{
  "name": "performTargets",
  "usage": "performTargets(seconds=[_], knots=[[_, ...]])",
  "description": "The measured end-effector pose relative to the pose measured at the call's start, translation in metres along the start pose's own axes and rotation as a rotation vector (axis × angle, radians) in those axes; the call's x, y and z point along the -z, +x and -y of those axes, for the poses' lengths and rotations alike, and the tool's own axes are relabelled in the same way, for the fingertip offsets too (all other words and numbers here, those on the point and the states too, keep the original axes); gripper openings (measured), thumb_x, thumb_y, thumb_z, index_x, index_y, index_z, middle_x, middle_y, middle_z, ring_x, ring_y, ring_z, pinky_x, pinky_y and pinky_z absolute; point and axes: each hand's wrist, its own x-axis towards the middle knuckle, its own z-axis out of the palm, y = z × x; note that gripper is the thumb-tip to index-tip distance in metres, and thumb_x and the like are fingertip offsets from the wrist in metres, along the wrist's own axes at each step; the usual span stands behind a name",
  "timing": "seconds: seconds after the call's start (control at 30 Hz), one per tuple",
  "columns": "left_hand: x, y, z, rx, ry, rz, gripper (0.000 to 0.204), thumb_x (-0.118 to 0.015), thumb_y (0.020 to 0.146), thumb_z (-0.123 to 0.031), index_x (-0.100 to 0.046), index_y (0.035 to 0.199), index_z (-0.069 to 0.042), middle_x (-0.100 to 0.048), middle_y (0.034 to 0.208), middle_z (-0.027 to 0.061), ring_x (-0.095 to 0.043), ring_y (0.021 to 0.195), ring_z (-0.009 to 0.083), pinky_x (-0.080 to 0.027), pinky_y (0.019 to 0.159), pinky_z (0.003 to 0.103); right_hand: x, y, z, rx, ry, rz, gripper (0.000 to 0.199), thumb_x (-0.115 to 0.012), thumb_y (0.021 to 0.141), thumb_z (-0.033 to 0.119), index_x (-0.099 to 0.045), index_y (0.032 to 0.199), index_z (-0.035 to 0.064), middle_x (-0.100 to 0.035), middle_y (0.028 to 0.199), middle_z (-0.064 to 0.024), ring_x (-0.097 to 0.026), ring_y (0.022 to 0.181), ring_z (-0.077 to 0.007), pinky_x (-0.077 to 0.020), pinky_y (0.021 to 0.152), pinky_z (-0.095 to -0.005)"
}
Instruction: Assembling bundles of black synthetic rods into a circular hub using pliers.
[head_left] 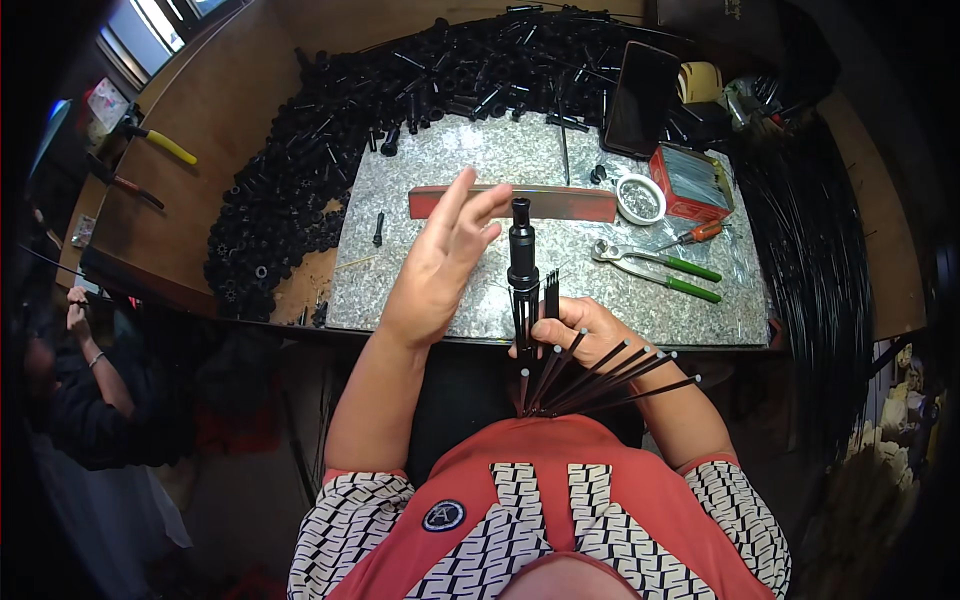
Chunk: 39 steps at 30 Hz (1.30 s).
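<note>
I see the right grip (590, 330) closed round the black assembly (522, 255), upright above the worktop's (680, 322) near edge; left grip (440, 265) loosely spread left of it, apparently empty. Judgement: hold the assembly steady, gather the splayed ribs (609, 358) at its near right; they could snag. Beyond it: red-ended bar (570, 203); right: green-handled pincers (672, 263); far left: parts heap (330, 130).
</note>
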Motion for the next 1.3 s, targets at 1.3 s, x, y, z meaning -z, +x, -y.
performTargets(seconds=[1.3], knots=[[-0.047,-0.050,0.047,0.263,-0.443,-0.015,0.042,-0.035,0.102,-0.036,-0.050,0.116,0.000,-0.059,0.099,0.0067,-0.057,0.085,0.0115,-0.049,0.079,0.027,0.015,0.025,0.105,0.188,-0.314,-0.226,0.043,-0.063,0.087,0.007,-0.049,0.127,0.0015,-0.064,0.100,-0.0090,-0.060,0.095,-0.0133,-0.0494,0.084,-0.0276]])
